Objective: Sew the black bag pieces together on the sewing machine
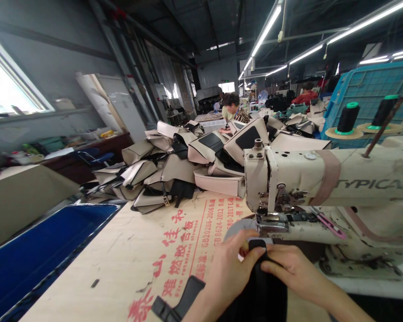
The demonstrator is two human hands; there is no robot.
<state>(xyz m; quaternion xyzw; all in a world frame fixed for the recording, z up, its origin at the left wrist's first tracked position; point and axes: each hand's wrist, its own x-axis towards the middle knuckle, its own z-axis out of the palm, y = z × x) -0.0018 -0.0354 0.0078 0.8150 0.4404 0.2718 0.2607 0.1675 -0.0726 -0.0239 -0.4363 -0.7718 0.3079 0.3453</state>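
Observation:
My left hand [229, 264] and my right hand [293, 268] pinch a black fabric piece [265, 290] between them, just in front of the presser foot [272, 221] of a cream sewing machine [322, 183]. Both thumbs meet on the top end of the piece. A black strap with a buckle [181, 302] lies on the plywood table [137, 250] by my left wrist.
A heap of beige and black bag parts [188, 165] fills the far side of the table. Two dark thread cones [347, 118] stand behind the machine near a blue crate [369, 89]. A blue bin [36, 250] sits at left. Another person [233, 107] works farther back.

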